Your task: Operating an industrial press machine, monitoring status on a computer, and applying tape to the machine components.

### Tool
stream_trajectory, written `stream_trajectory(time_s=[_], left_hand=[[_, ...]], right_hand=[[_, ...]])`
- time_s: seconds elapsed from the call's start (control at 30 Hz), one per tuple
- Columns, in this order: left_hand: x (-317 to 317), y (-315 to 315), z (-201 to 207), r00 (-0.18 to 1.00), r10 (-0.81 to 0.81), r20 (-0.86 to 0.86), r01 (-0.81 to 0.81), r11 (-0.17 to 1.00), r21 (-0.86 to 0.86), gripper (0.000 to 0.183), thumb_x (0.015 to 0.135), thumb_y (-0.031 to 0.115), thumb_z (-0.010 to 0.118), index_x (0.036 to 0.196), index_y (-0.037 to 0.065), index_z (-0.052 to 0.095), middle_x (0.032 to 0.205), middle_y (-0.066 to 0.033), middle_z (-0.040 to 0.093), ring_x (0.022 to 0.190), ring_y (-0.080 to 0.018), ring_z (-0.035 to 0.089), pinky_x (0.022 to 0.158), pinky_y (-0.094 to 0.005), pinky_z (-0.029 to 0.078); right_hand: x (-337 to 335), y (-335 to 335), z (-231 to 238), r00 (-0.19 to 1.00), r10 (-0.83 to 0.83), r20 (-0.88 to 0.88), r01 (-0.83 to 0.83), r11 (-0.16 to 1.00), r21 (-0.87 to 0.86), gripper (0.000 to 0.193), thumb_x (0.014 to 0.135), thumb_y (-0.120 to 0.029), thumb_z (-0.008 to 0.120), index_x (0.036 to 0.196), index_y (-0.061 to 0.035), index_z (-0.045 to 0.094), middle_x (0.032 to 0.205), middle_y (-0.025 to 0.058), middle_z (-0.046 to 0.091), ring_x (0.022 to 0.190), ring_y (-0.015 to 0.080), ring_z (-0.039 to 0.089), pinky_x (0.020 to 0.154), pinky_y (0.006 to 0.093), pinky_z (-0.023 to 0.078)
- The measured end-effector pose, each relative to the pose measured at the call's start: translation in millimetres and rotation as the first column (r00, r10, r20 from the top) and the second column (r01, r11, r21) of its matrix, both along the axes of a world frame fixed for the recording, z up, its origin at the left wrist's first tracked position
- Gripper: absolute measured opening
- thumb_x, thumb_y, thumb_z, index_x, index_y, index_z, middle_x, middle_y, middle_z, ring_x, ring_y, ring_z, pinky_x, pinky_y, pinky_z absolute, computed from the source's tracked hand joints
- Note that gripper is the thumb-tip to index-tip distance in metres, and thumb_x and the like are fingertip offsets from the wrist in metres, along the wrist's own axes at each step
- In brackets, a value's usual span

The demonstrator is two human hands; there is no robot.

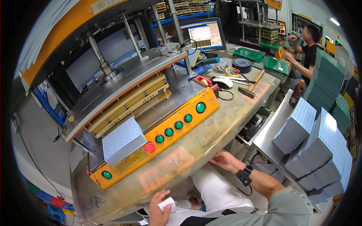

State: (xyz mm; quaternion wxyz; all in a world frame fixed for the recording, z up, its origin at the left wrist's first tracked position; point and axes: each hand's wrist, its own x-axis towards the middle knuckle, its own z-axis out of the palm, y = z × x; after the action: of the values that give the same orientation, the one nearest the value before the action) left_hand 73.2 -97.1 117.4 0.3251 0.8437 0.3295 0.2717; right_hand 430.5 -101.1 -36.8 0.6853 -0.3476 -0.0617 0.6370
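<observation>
My left hand (160,208) is at the lower edge, in front of the table, its fingers closed around a small white roll (167,204) that looks like paper. Further right, my right hand (227,161) is at the table's front edge, with a black wrist strap (244,176) and cord on that wrist. Its fingers are curled together at the edge; what they hold, if anything, is hidden. Beyond both hands is a press (124,81) with an orange control panel (175,130). A stack of pale printed sheets or boards (122,139) rests on the panel's left part, beside a red button (150,147).
A hammer (247,91), a mouse (222,81) and tape rolls (241,65) lie on the table's far right. Tall pale stacks (318,145) stand on a side shelf to my right, near a dark bottle (296,92). A co-worker (310,45) sits beyond a monitor (203,34).
</observation>
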Motion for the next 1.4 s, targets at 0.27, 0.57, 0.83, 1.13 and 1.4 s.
stream_trajectory(time_s=[0.27,0.57,0.83,1.13,1.4], left_hand=[[-23,-28,-36,0.938,-0.014,-0.347,0.022,1.000,0.018,0.037,0.090,0.022,0.054,0.122,0.003,0.058,0.132,-0.0169,0.052,0.123,-0.0382,0.043,0.104,-0.0461,0.033],[-16,-37,-15,0.948,-0.078,-0.308,0.011,0.977,-0.215,0.026,0.095,0.018,0.049,0.105,-0.001,0.064,0.122,-0.0185,0.059,0.109,-0.0388,0.053,0.097,-0.0450,0.038],[-17,-36,-19,0.963,-0.084,-0.257,0.022,0.971,-0.238,0.023,0.094,0.014,0.050,0.103,-0.003,0.064,0.120,-0.0181,0.060,0.108,-0.0382,0.053,0.095,-0.0438,0.039],[-14,-32,-17,0.970,-0.068,-0.235,0.017,0.977,-0.211,0.021,0.093,0.008,0.051,0.107,-0.002,0.062,0.117,-0.0185,0.062,0.101,-0.0378,0.056,0.091,-0.0428,0.042],[-11,-29,-13,0.974,-0.069,-0.217,0.014,0.970,-0.244,0.024,0.093,0.010,0.050,0.111,-0.003,0.061,0.111,-0.0194,0.063,0.096,-0.0377,0.057,0.087,-0.0422,0.043]], right_hand=[[-7,-88,-1,0.998,0.004,-0.060,-0.009,0.997,-0.082,0.038,0.078,0.006,0.050,0.115,0.0021,0.051,0.114,0.0145,0.059,0.107,0.0279,0.059,0.100,0.0441,0.047],[17,-125,129,0.160,0.551,0.819,-0.658,0.678,-0.328,0.021,0.092,-0.019,0.058,0.102,-0.0017,0.063,0.102,0.0047,0.066,0.096,0.0135,0.060,0.080,0.0281,0.048],[10,-86,133,-0.551,0.017,0.834,-0.158,0.979,-0.125,0.023,0.087,-0.025,0.059,0.100,-0.0085,0.066,0.092,0.0054,0.058,0.093,0.0223,0.054,0.090,0.0386,0.039],[-4,-66,123,-0.724,-0.026,0.689,-0.185,0.970,-0.158,0.044,0.089,-0.052,0.052,0.105,-0.0142,0.068,0.100,0.0066,0.055,0.106,0.0240,0.047,0.096,0.0423,0.032],[2,-58,121,-0.697,0.016,0.717,-0.163,0.970,-0.181,0.041,0.090,-0.047,0.052,0.101,-0.0118,0.070,0.097,0.0064,0.055,0.101,0.0238,0.047,0.093,0.0403,0.033]])
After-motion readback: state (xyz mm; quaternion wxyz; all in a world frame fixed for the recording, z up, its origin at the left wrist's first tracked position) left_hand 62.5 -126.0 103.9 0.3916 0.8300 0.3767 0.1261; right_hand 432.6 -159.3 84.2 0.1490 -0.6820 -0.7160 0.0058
